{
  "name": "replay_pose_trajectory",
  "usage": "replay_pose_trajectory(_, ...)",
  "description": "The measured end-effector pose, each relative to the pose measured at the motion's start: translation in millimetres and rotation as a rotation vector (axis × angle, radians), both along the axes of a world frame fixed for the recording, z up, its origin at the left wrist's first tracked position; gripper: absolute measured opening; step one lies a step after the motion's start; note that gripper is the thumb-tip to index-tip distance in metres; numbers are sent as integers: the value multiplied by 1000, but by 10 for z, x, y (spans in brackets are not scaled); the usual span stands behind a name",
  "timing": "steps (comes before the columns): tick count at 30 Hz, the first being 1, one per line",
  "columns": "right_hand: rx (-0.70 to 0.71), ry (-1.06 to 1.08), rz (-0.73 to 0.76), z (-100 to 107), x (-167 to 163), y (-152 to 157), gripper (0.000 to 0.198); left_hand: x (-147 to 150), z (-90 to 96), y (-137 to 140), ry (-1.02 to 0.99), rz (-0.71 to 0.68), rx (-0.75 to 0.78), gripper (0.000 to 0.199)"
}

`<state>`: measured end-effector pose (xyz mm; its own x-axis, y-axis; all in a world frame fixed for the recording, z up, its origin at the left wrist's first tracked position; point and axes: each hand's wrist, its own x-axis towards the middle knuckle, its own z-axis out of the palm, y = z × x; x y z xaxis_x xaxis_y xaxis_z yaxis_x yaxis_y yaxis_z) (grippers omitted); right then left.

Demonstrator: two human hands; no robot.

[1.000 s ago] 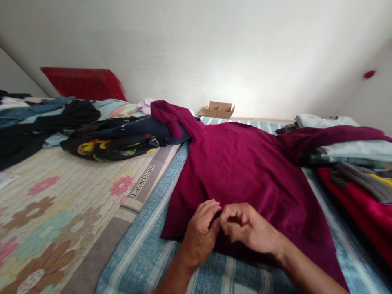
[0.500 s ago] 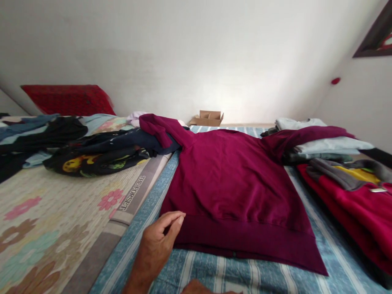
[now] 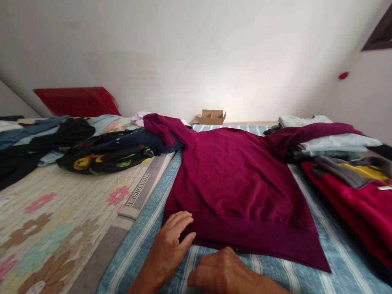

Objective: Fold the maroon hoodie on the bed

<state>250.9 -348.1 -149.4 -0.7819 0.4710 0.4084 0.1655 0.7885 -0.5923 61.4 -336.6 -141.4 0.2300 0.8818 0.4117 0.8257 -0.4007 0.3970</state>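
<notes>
A maroon sweatshirt [image 3: 239,175] lies spread out, its wide ribbed hem towards me and both sleeves reaching outward at the far end. My left hand [image 3: 173,241] is over the hem's left corner, fingers stretched out and thumb apart, gripping nothing. Whether it presses on the cloth I cannot tell. In front of the hem's lower edge is my right hand [image 3: 220,271], knuckles up with bent fingers. Its fingertips are hidden and slightly blurred. Blue striped cloth [image 3: 137,245] lies under the sweatshirt.
Left, dark clothes [image 3: 101,151] lie heaped on a floral mat [image 3: 73,204]. To the right are folded light garments [image 3: 339,143] beneath one sleeve and a red garment [image 3: 358,204] with grey and yellow parts. A cardboard box [image 3: 212,118] stands by the wall.
My right hand has risen from the bottom edge towards the hem. The left hand's fingers have spread from a near-pinch. The view has shifted slightly; the sweatshirt lies as before.
</notes>
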Motion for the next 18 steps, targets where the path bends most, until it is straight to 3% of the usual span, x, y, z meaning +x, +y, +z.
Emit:
replay_pose_trajectory(3, 66, -22, -44, -107, 166, -2, 12, 6, 0, -54, 59, -26, -22, 30)
replay_pose_trajectory(11, 243, -130, -456, -39, 553, 43, 15, 31, -31, -109, 177, -12, -21, 42)
replay_pose_trajectory(14, 288, -157, -491, -67, 584, 88, 17, 46, -57, -98, 199, 16, 3, 40)
replay_pose_trajectory(18, 238, -209, -441, -57, 620, 116, 18, 52, -74, -88, 211, 41, 23, 35)
